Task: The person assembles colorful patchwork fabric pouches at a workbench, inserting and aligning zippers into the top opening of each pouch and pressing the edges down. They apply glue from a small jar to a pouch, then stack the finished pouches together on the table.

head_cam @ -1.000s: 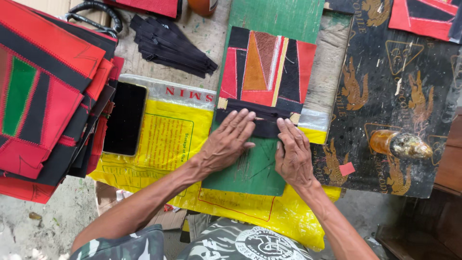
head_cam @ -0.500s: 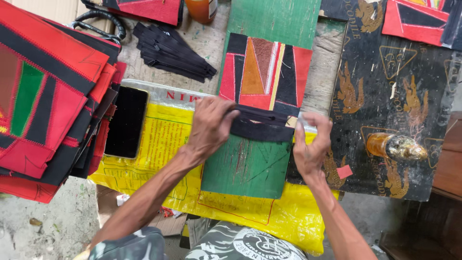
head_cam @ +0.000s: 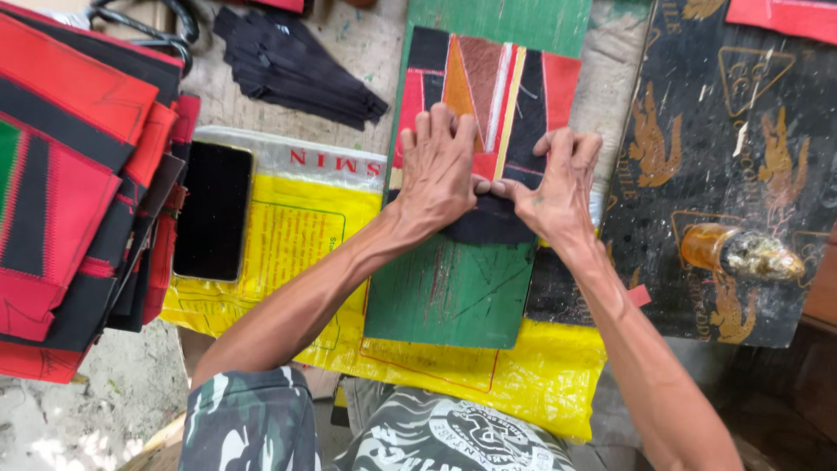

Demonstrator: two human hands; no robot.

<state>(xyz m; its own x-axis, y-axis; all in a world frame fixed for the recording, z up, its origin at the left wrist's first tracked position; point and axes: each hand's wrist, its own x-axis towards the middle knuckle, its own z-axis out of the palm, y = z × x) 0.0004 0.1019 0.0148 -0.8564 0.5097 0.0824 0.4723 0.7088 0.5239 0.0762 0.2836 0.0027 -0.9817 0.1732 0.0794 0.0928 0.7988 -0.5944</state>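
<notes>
Green board on a yellow sack, left hand and right hand both flat, fingers spread (gripping nothing), pressing a black, red and orange patchwork piece onto it, phone left, black strips beyond.

Left hand and right hand flat on patchwork panel, atop green board; phone left

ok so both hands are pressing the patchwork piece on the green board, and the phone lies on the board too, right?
Not quite. In the head view the phone lies on the yellow sack, left of the green board. Both hands, left and right, do press the patchwork piece.
</notes>
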